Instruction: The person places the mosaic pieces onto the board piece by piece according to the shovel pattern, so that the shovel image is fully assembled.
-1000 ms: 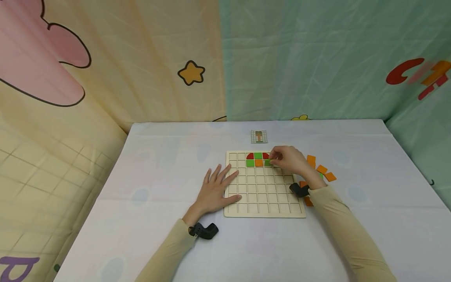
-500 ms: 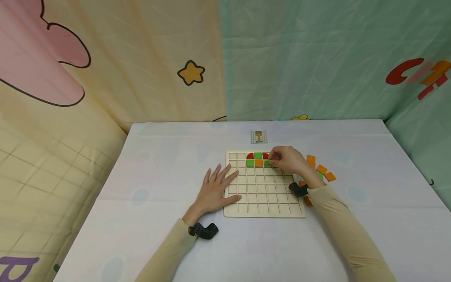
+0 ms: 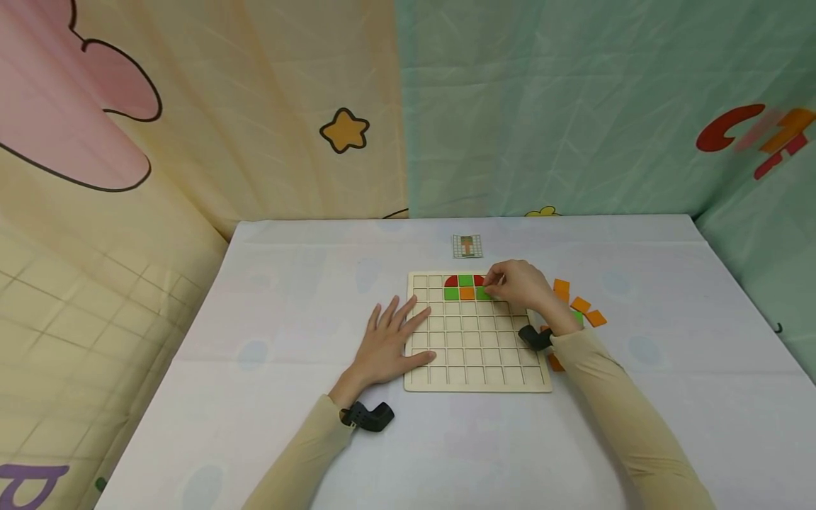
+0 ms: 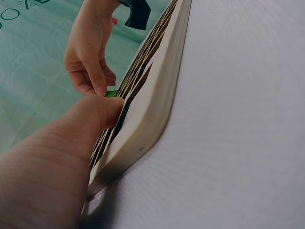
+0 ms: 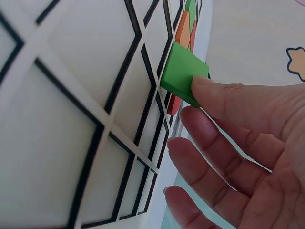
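The right wrist view shows what the head view half hides: the right hand (image 3: 521,287) pinches a green tile (image 5: 183,71), grip narrow, thumb on its face, the tile tilted at the gridded board (image 3: 474,340). The head view places that tile toward the board's far side, just right of an orange tile (image 3: 467,293). Only there is the left hand (image 3: 382,350) seen whole, grip wide, fingers spread across the board's left edge; the left wrist view adds the board's thick, rounded rim. A gridded card (image 3: 467,246), on the desk (image 3: 287,319) beyond the board, appears in the head view alone.
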Action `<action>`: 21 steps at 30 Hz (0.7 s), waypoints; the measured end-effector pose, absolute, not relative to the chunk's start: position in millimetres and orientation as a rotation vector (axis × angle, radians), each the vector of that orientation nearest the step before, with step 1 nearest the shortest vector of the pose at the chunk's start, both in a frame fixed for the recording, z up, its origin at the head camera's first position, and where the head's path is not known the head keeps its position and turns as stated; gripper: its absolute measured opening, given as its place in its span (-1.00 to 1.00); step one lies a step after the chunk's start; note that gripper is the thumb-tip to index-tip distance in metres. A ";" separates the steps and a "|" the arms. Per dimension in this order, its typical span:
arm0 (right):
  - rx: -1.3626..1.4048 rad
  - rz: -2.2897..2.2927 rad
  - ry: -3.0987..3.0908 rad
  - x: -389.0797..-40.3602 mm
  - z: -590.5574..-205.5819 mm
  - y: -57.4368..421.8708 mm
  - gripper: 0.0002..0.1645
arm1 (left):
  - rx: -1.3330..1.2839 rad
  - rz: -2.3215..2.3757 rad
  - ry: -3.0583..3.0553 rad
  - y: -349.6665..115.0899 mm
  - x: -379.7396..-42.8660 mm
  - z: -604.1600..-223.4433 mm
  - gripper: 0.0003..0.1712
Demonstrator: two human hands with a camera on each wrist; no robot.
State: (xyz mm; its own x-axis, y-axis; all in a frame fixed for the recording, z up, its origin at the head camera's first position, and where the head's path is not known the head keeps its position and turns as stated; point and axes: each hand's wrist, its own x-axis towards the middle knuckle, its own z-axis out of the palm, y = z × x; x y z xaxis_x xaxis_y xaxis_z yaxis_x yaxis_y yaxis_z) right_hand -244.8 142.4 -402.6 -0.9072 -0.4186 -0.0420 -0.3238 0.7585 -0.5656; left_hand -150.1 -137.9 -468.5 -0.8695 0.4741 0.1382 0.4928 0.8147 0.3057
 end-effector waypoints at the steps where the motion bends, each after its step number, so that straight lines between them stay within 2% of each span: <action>1: -0.595 -0.849 2.791 -245.1 -402.9 142.5 -0.92 | -0.782 -0.516 -2.944 -137.9 -150.3 -468.6 -0.10; 21: -0.565 -0.814 2.836 -245.5 -405.4 137.4 -0.93 | -0.792 -0.544 -2.911 -138.2 -150.7 -469.8 -0.11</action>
State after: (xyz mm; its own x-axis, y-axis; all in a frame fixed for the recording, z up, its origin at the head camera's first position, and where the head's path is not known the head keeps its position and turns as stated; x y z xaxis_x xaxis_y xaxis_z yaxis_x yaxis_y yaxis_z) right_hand -245.5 137.4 -405.4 -0.9203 -0.3903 -0.0280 -0.3160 0.7836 -0.5349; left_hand -150.7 -138.2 -469.8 -0.8640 0.4762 0.1636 0.5031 0.8039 0.3172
